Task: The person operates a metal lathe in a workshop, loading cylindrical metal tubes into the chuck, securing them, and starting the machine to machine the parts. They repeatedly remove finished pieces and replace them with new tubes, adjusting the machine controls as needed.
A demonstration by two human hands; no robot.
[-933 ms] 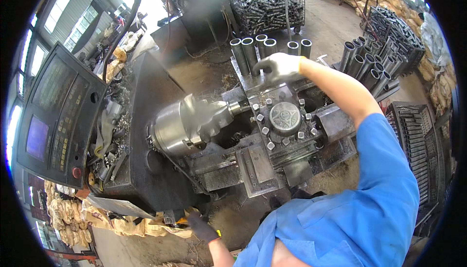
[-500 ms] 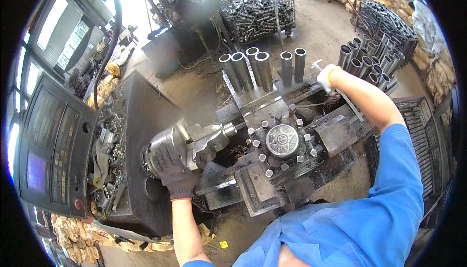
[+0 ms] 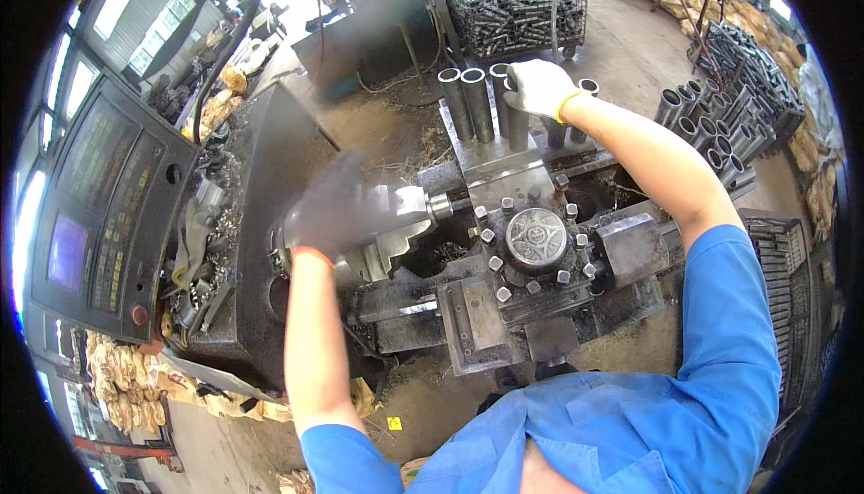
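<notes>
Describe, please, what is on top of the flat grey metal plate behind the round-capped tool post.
Dark grey hollow metal tubes stand upright on the plate. The white-gloved right grip hides the upper ends of some; whatever lies behind it cannot be seen.

Blurry left hand (image 3: 333, 204), curled right hand (image 3: 540, 89)

dark-gloved left grip (image 3: 333, 206) at chuck (image 3: 367, 262), white-gloved right grip (image 3: 543, 89) at upright tube (image 3: 517, 129)

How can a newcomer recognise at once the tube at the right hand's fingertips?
On the lathe, beyond the round star-marked cap, dark tubes stand upright. The white-gloved right hand hides the upper ends of two; the wanted tube is the left one of this pair.
</notes>
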